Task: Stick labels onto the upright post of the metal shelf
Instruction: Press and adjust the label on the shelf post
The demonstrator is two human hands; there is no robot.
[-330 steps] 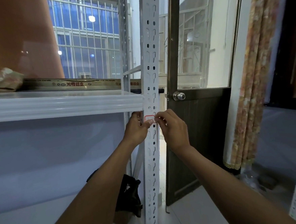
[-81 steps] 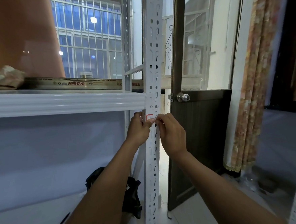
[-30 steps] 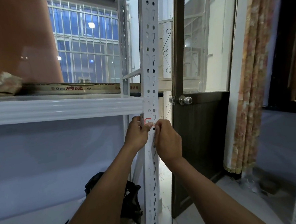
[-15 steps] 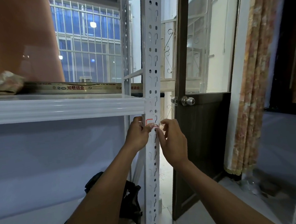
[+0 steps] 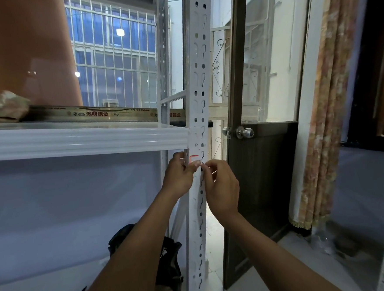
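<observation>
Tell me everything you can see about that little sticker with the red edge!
The label is small and white with a thin red border and rounded corners. It sits on the front of the white punched metal post, just below the shelf edge. The left hand thumb presses on it and the right hand fingertips meet its lower right side, hiding part. Any writing is unreadable.

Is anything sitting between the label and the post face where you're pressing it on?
Nothing visible. The red-bordered label already lies on the white post just under the shelf beam. Left hand and right hand pinch at it; their fingertips cover its lower part.
</observation>
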